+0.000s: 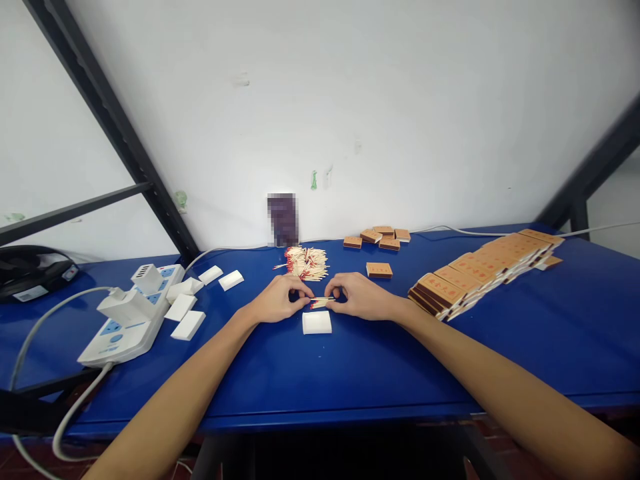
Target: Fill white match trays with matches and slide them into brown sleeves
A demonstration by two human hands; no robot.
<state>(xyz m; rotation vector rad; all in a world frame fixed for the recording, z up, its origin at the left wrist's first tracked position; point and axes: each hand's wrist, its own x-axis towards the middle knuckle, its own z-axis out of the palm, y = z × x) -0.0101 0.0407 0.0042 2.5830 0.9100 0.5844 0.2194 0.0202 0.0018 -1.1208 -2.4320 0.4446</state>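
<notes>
My left hand [280, 299] and my right hand [357, 295] rest close together on the blue table [350, 373]. Between them they pinch a small bundle of red-tipped matches [320, 303], one hand at each end. Just in front of the hands lies a white inner matchbox tray [317, 323]. Behind the hands sits a loose pile of matches [306, 261]. A single brown matchbox sleeve [379, 269] lies beyond my right hand.
A long overlapping row of brown matchboxes [480, 270] runs along the right. Several more brown sleeves [379, 237] lie by the wall. White trays [187, 313] lie beside a white power strip [131, 317] with plugged adapters and cables on the left. A dark device [30, 270] sits far left.
</notes>
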